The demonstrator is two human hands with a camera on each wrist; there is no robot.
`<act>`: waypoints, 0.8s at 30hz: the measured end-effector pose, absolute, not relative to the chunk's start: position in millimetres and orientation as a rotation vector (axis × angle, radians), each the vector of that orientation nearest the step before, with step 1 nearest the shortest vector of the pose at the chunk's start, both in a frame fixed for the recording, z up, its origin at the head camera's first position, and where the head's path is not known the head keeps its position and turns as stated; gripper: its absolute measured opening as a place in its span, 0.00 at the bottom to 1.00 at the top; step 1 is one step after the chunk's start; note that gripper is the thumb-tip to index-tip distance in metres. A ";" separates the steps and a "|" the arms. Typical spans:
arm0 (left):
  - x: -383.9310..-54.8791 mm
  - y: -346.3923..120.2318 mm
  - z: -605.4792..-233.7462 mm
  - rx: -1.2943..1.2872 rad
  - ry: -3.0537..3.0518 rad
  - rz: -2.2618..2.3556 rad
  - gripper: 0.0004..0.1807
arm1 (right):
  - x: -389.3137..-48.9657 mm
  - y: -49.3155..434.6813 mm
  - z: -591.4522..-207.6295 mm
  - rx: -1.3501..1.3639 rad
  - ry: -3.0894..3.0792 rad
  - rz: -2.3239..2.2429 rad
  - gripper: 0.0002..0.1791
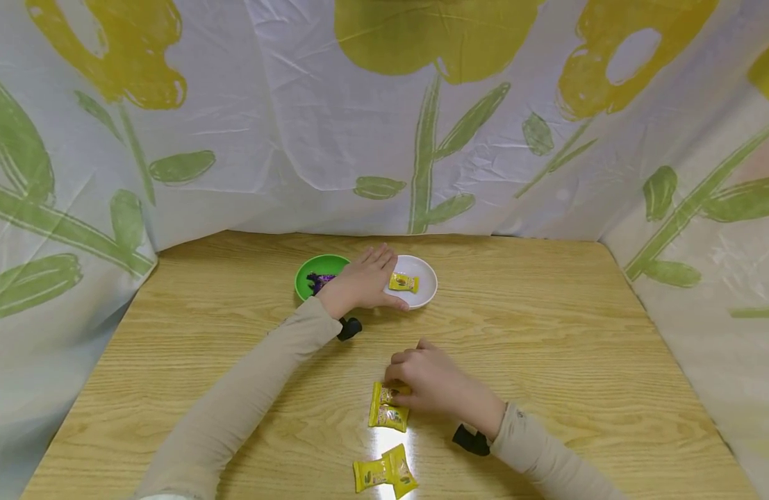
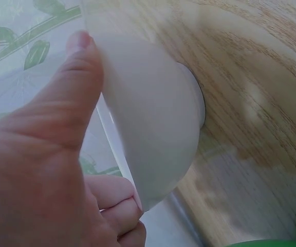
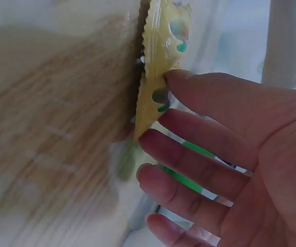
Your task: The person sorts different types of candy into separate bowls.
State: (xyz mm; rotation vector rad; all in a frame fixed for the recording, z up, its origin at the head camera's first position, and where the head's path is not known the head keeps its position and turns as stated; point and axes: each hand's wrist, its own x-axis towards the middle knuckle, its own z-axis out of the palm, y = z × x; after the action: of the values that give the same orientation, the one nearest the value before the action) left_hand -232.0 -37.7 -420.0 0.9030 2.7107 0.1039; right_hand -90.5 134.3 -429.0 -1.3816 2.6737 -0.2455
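Observation:
My left hand (image 1: 370, 279) grips the white bowl (image 1: 426, 283), thumb at its near rim and fingers toward the far side. In the left wrist view, the thumb and curled fingers lie along the rim of the bowl (image 2: 153, 123). One small yellow packet (image 1: 403, 282) lies inside it. Nearer the person, my right hand (image 1: 431, 380) has its thumb and fingertips on a yellow packet (image 3: 155, 95), the upper of two side by side. The other packet (image 1: 389, 417) lies just below. Part of the touched packet is hidden by the fingers.
Left of the white bowl stands a green bowl (image 1: 306, 267) with purple-wrapped pieces (image 1: 320, 280), partly behind the left wrist. Two more yellow packets (image 1: 373, 473) lie overlapping near the front of the wooden table (image 1: 547, 319). A flowered cloth (image 1: 296, 139) hangs around the back and sides.

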 end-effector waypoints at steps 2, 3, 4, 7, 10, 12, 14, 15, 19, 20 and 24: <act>-232.4 -37.6 -420.5 0.905 2.712 0.103 0.61 | -89.8 133.8 -429.9 -1.374 2.677 -0.234 0.10; -232.4 -37.6 -420.4 0.904 2.711 0.103 0.61 | -89.3 133.6 -430.3 -1.369 2.677 -0.226 0.10; -232.4 -37.6 -420.3 0.903 2.711 0.102 0.61 | -88.9 133.3 -430.7 -1.363 2.678 -0.218 0.10; -231.9 -37.4 -419.0 0.899 2.709 0.100 0.61 | -88.1 132.7 -431.8 -1.351 2.684 -0.200 0.10; -231.0 -37.5 -417.5 0.896 2.708 0.102 0.61 | -87.5 131.5 -432.1 -1.349 2.685 -0.192 0.10; -230.6 -37.4 -417.0 0.897 2.710 0.102 0.61 | -87.4 130.7 -432.2 -1.347 2.683 -0.191 0.10; -230.4 -37.5 -416.9 0.897 2.711 0.102 0.61 | -87.7 129.9 -432.6 -1.339 2.679 -0.192 0.09; -230.4 -37.5 -417.0 0.898 2.712 0.101 0.62 | -88.1 129.6 -432.9 -1.337 2.679 -0.190 0.09; -231.0 -37.3 -417.5 0.898 2.711 0.099 0.62 | -89.7 129.2 -434.1 -1.336 2.683 -0.193 0.09; -231.1 -37.3 -417.5 0.898 2.711 0.098 0.62 | -90.1 129.2 -434.1 -1.338 2.685 -0.199 0.10; -231.7 -37.4 -417.8 0.896 2.709 0.085 0.62 | -92.1 129.5 -432.8 -1.358 2.696 -0.211 0.12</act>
State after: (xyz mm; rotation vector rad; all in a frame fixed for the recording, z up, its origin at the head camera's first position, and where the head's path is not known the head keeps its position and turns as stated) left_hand -231.7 -37.4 -417.8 0.8958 2.7090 0.0848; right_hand -92.1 129.5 -432.8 -1.3580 2.6962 -0.2111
